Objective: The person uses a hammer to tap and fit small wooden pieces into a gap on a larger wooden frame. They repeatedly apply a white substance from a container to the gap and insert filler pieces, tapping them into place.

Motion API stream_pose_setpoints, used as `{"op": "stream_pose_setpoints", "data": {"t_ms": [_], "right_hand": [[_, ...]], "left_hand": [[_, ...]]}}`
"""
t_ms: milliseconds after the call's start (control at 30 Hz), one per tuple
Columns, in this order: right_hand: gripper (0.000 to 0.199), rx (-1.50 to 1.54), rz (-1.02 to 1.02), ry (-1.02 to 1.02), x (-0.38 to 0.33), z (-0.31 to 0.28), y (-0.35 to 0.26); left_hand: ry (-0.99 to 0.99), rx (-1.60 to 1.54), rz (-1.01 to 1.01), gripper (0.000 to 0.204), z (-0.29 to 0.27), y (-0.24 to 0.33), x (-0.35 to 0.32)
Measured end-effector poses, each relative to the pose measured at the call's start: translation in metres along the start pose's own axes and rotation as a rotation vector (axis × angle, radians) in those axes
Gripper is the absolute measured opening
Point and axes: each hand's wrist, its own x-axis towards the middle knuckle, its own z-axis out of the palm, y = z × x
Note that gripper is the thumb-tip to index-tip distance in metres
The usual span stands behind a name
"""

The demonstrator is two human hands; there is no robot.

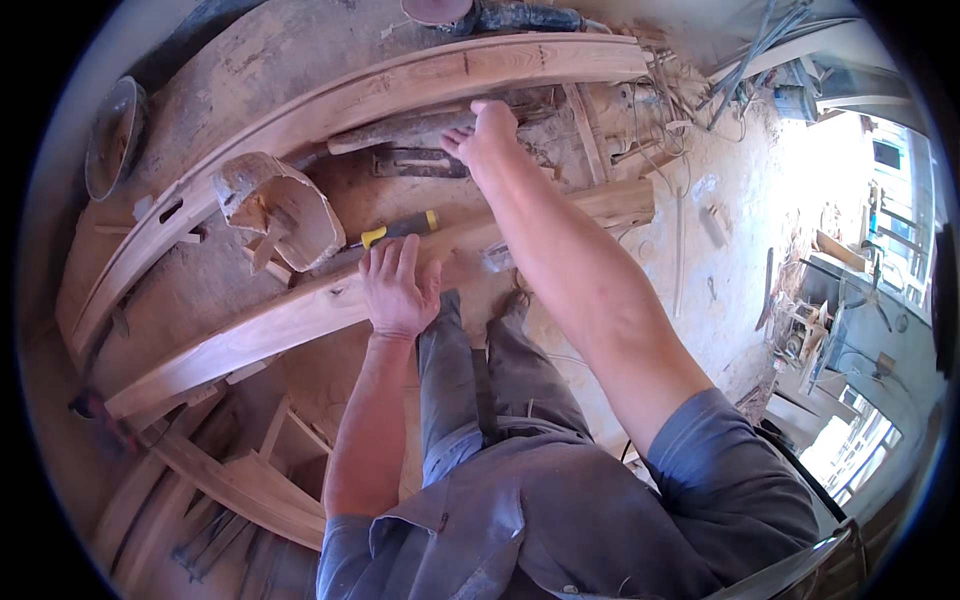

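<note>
The left hand (398, 285) lies flat, fingers spread and pressed palm-down on the nearer curved wooden beam (330, 305), gripping nothing. Just beyond its fingertips, touching or nearly touching them, lies a yellow-handled tool (400, 229) on the bench top. The right hand (485, 140) reaches farther out, fingers loosely curled over a dark wooden bar (400, 130); whether it has closed on the bar I cannot tell (the knuckles hide the fingertips). Beside that hand, a little nearer the person, rests a dark hand plane (420, 162).

Two long curved beams cross the work surface: the near one under the left hand and the far curved beam (350, 105) beyond the right hand, well apart from each other with the tools between. A curved wooden offcut (280, 210) stands to the left of the yellow-handled tool.

The dusty workbench (200, 270) is pale with sawdust. To the right, the workshop floor (740, 230) is strewn with shavings and scraps, and bright windows (890, 190) light the far side.
</note>
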Motion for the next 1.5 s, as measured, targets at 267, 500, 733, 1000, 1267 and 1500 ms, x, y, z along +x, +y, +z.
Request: {"op": "stream_pose_setpoints", "data": {"t_ms": [267,500,733,1000,1267,1500], "right_hand": [[0.007,0.075,0.201,-0.512,-0.083,-0.082,-0.123],[0.022,-0.696,-0.309,-0.362,-0.138,-0.256,-0.148],[0.018,-0.729,-0.237,-0.216,-0.124,-0.338,-0.133],[0.019,-0.932,-0.273,-0.293,-0.112,-0.347,-0.125],[0.018,-1.035,-0.261,-0.309,-0.110,-0.338,-0.110],[0.016,-0.672,-0.291,-0.136,-0.116,-0.333,-0.101]], "left_hand": [[0.178,-0.015,0.044,0.041,0.005,0.008,-0.001],[0.006,-0.173,0.151,0.053,0.070,0.141,-0.024],[-0.044,-0.098,0.120,0.051,0.127,0.204,0.005],[0.094,-0.019,0.130,0.035,0.142,0.181,0.034],[0.118,-0.013,0.156,0.039,0.147,0.172,0.034],[0.090,-0.042,0.177,0.040,0.146,0.168,0.034]]}}
